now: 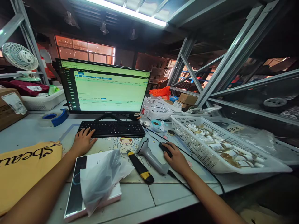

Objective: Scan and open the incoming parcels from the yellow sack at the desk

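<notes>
My left hand rests at the left end of the black keyboard, its fingers stretched over the keys. On the desk mat, my right hand is curved over a black computer mouse. A grey barcode scanner lies just left of the mouse, and beside it is a black and yellow utility knife. Nearer to me, a grey item in a translucent bag sits on a flat white box. Behind the keyboard stands a lit monitor showing a page with rows of text.
At right stands a white basket of small labelled bottles. A blue tape dispenser, yellow bag and cardboard box are on the left. A fan sits behind. Cables cross the right side; metal shelf posts rise beyond.
</notes>
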`<state>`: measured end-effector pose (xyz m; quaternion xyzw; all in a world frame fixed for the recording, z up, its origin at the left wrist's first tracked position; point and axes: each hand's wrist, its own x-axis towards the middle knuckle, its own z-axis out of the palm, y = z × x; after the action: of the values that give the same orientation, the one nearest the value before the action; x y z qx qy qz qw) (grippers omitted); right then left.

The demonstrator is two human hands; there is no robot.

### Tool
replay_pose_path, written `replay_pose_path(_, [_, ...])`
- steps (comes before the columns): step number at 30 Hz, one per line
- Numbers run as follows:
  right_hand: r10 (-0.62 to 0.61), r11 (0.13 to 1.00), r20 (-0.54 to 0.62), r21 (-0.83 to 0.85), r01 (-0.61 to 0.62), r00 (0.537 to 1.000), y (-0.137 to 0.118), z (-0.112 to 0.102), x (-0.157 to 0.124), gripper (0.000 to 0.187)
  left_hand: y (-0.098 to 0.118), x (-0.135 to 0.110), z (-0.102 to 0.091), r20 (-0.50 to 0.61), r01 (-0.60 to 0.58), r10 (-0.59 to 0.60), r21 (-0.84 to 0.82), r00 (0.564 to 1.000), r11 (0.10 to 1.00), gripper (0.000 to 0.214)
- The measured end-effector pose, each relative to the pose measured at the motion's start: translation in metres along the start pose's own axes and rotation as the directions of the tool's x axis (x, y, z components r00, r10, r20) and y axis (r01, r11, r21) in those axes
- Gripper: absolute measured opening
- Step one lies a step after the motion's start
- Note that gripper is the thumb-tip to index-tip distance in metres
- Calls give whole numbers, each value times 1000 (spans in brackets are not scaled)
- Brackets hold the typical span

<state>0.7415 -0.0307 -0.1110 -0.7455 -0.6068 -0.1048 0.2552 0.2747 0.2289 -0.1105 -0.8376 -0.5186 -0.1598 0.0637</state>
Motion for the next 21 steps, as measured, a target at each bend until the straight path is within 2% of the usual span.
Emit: replay_pose_path(21, [4,1000,6,5,-4,1000,-7,-6,-2,44,2,0,-3,27,3,-3,-15,1000,1000,61])
